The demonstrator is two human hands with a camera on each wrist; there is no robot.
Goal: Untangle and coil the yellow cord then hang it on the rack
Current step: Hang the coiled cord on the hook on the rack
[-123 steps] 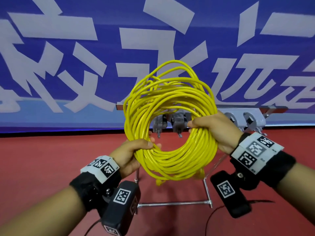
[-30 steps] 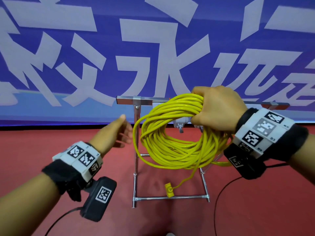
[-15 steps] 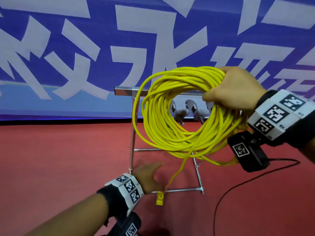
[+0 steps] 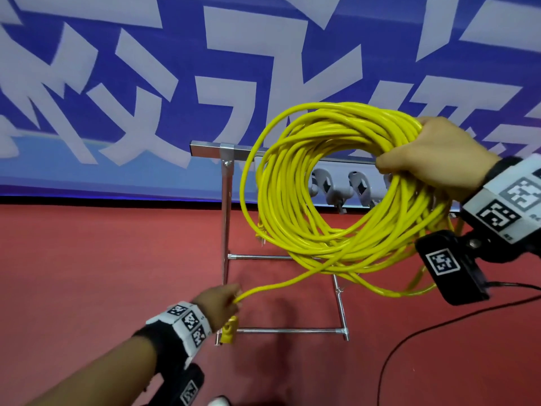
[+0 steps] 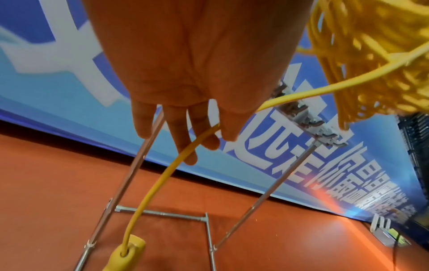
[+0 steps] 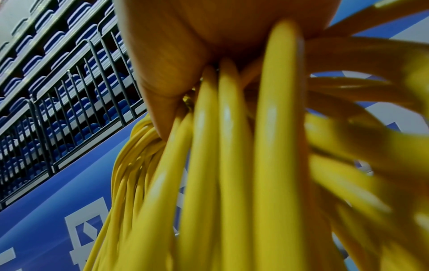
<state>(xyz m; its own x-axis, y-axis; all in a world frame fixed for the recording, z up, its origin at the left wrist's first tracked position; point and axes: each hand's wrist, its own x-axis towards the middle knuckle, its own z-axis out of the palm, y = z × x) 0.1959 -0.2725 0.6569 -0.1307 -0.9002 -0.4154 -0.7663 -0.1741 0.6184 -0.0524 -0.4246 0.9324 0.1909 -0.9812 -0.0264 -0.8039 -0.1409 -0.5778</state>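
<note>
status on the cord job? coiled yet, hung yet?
Done: yellow cord mostly coiled, gripped by the right hand in front of the rack.
In hand: left hand holds the loose tail above its plug.
Left: wind in the tail, hang the coil on a hook.

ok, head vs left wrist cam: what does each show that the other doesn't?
Head only: the right hand gripping the top of the yellow coil in front of the rack's grey hooks, and both wristbands.

Left wrist only: the left hand's fingers from the palm side with the loose strand running across them, and the yellow end block close up.

Both: left hand, strand, block, coil, metal rack, red floor, blue banner.
</note>
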